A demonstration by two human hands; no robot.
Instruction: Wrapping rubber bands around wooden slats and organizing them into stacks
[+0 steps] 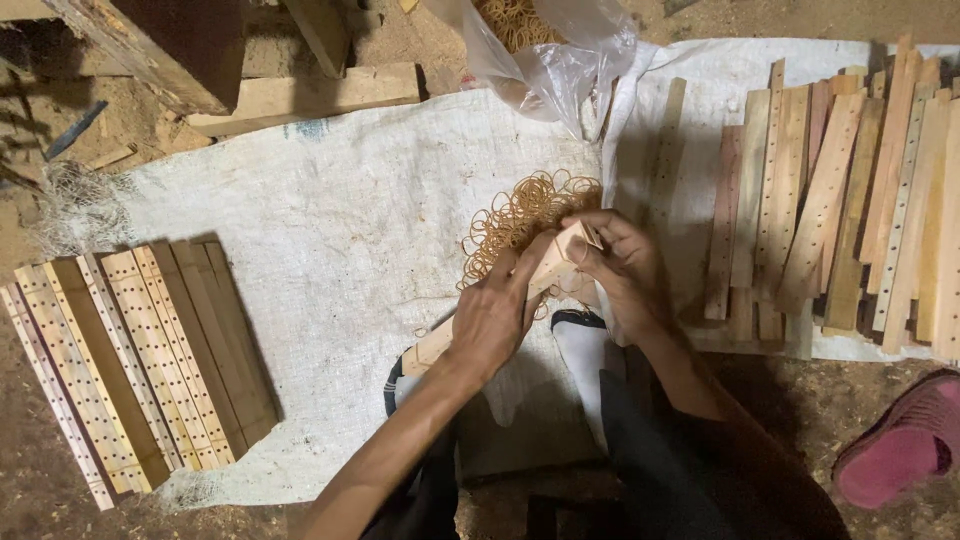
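Observation:
My left hand (pixel 492 315) grips the middle of a small bundle of pale wooden strips (pixel 553 262) that runs diagonally from my lap up toward the right. At the bundle's upper end, my right hand (pixel 622 262) closes its fingers around the tip. Just beyond both hands lies a loose heap of tan rubber bands (pixel 515 215) on a white woven sack (pixel 340 230). I cannot tell whether a band is looped on the bundle.
A row of drilled wooden strips (pixel 130 360) lies at the left on the sack. A larger pile of similar strips (pixel 840 190) sits at the right. A clear plastic bag of rubber bands (pixel 545 50) is at the top, timber blocks (pixel 300 95) behind, a pink shoe (pixel 900 445) lower right.

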